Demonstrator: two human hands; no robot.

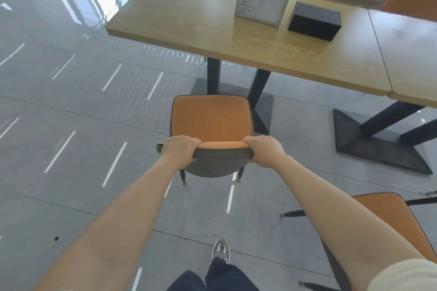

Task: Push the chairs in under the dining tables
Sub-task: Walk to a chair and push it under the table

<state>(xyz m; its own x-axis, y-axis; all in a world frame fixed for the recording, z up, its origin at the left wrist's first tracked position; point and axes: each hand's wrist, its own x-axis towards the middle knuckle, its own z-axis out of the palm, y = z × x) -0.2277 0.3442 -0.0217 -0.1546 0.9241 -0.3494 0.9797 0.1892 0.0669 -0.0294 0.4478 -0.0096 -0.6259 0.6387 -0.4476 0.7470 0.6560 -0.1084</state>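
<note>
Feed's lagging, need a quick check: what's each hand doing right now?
Left hand: closed, gripping the left end of the chair backrest.
Right hand: closed, gripping the right end of the same backrest.

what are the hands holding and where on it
Both the left hand and right hand grip the chair by the top edge of its backrest, one near each end.

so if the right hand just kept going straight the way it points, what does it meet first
The right hand grips the chair backrest, pointing forward over the seat. Past that, the near edge of the dining table looks first in line, though their relative height is unclear.
</note>
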